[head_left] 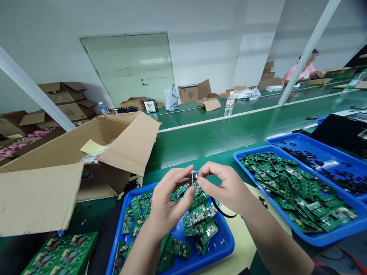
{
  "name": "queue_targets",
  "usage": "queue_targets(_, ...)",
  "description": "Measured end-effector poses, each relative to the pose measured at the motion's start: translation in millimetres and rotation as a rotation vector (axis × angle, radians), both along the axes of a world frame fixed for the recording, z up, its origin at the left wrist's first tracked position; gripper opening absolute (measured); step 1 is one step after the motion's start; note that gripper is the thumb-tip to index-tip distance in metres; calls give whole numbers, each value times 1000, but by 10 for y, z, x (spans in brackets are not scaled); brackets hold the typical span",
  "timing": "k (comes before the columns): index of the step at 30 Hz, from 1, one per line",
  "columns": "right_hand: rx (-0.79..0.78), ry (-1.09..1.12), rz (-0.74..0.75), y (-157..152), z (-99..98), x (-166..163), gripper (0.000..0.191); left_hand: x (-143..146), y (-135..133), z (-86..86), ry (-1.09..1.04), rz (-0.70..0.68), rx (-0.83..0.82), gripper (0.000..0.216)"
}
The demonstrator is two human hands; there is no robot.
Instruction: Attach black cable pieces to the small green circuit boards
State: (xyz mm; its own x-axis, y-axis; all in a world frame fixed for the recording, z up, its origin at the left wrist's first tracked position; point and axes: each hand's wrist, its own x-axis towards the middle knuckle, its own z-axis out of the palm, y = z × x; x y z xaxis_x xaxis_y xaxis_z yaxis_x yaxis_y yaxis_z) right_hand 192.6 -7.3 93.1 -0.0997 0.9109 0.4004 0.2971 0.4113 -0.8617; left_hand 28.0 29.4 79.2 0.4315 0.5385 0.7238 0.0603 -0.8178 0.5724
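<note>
My left hand (169, 198) and my right hand (225, 187) meet above a blue tray (220, 244) heaped with several small green circuit boards (200, 221). Between the fingertips of both hands sits a small black component (194, 177). The left fingers also pinch a green circuit board (180, 190) just under it. Both hands are closed in a pinch. A black band (223, 214) hangs below my right wrist.
A second blue tray (329, 236) of green boards lies to the right, and a third (329, 152) with small black parts behind it. An open cardboard box (71, 160) stands at the left, stacked green panels (61, 254) at bottom left. A water bottle (229, 104) and a person (304, 68) are beyond.
</note>
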Motion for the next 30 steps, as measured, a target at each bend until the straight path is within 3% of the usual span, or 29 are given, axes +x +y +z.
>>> queue_targets(6, 213, -282, -212, 5, -74, -106, 16, 110, -67, 16, 19, 109, -191, 28)
queue_targets(10, 279, -323, -263, -8, -78, -113, 14, 148, -70, 12, 25, 100, -282, 33)
queue_targets(16, 231, -278, -363, -1, -98, -77, 13, 134, -44, 5, 65, 127, -277, 35)
queue_targets(19, 331, -323, -431, 20, -121, -53, 14, 111, -24, 14, 86, 155, -271, 35)
queue_targets(24, 481, -401, -352, 31, -99, -8, 15, 95, -23, 47, 73, 176, -278, 35)
queue_targets(30, 583, -492, -461, 56, -70, -1, 17, 105, -49, 83, 151, 118, -297, 34)
